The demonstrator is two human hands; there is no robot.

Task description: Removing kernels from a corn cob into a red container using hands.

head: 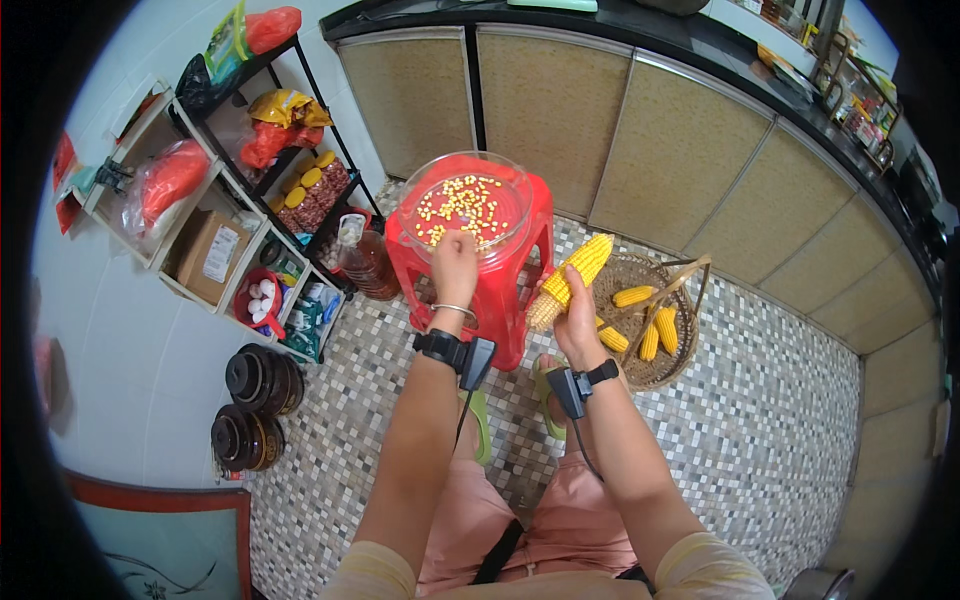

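Observation:
My right hand (576, 319) grips an ear of corn (579, 274), held tilted between the stool and the basket. Its lower end is stripped of kernels and the rest is yellow. A red plastic stool (504, 300) carries a clear round bowl (525, 196) with loose corn kernels (466, 199) spread over its bottom. At the bowl's near rim is my left hand (454, 259), its fingers curled downward; whether kernels are inside them is hidden. On the floor at the right, a woven basket (686, 352) with a handle holds several ears of corn (665, 327).
Shelving (304, 255) with bags, jars and a cardboard box (206, 259) stands at the left. A bottle of reddish liquid (370, 264) is beside the stool. Two dark lidded pots (264, 379) sit lower left. Cabinets (547, 112) under a black counter curve across the back and right.

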